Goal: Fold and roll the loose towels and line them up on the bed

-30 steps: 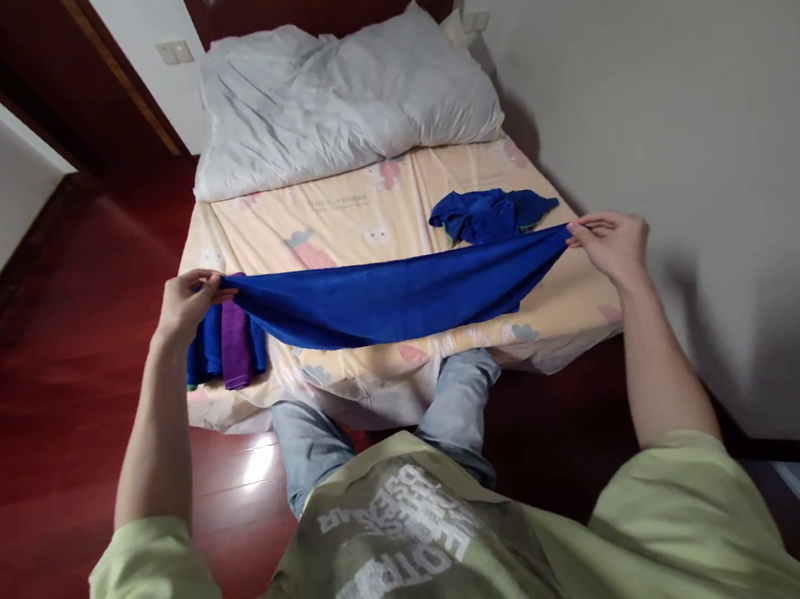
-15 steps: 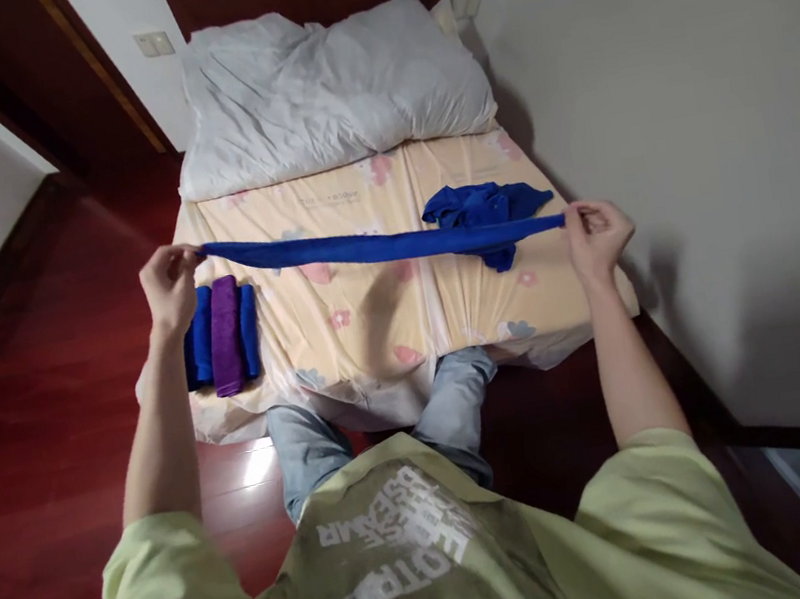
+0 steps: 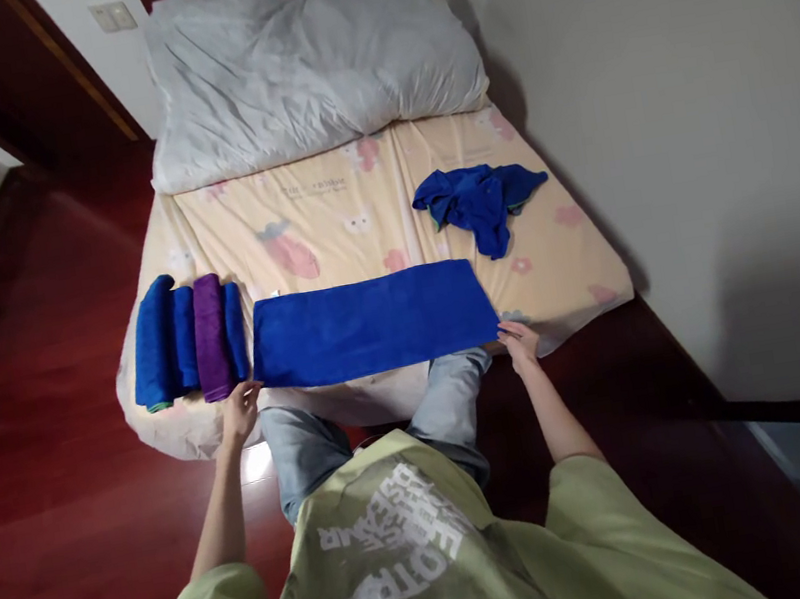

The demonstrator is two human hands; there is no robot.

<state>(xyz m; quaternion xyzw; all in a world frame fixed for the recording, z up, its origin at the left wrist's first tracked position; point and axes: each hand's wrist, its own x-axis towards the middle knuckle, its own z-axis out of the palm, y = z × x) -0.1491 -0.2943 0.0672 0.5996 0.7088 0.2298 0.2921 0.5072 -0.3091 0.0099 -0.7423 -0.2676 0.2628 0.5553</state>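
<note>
Underneath, peach cartoon-print bed (image 3: 356,215), red-brown floor (image 3: 55,476).

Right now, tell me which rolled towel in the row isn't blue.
The purple roll, second from the right end of the row beside the flat blue towel; the others are blue.

Single head view, looking steeply down and forward from standing height: bed (image 3: 356,215) at upper centre, wearer's shirt (image 3: 411,561) near the bottom edge.

Bed (image 3: 326,215): towels (image 3: 371,324), pillow (image 3: 308,56)
</note>
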